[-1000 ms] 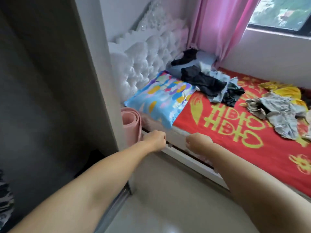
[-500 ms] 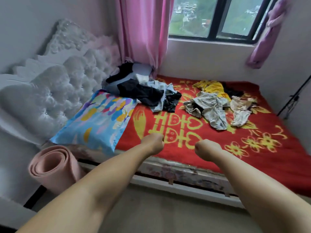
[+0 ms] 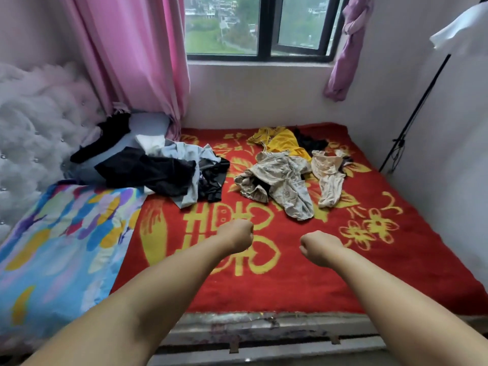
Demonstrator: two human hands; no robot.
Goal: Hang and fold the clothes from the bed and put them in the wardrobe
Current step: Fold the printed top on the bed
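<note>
Both arms are reaching out over the bed (image 3: pixel 396 273), and the left hand (image 3: pixel 236 237) and right hand (image 3: pixel 318 247) are both curling into fists with nothing in them. The clothes are lying further back on the red blanket: a dark pile (image 3: pixel 158 173) by the colourful pillow (image 3: pixel 60 241), a beige patterned garment (image 3: pixel 282 183) in the middle, a yellow piece (image 3: pixel 282 141) behind it and a pale cream one (image 3: pixel 328 178) just beside it. Pink curtain (image 3: pixel 137 54) is hanging left of the window (image 3: pixel 264 25).

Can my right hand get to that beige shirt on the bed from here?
Probably yes. Only bare red blanket lies between the fisted right hand and the beige shirt, though you may need to lean in.
</note>
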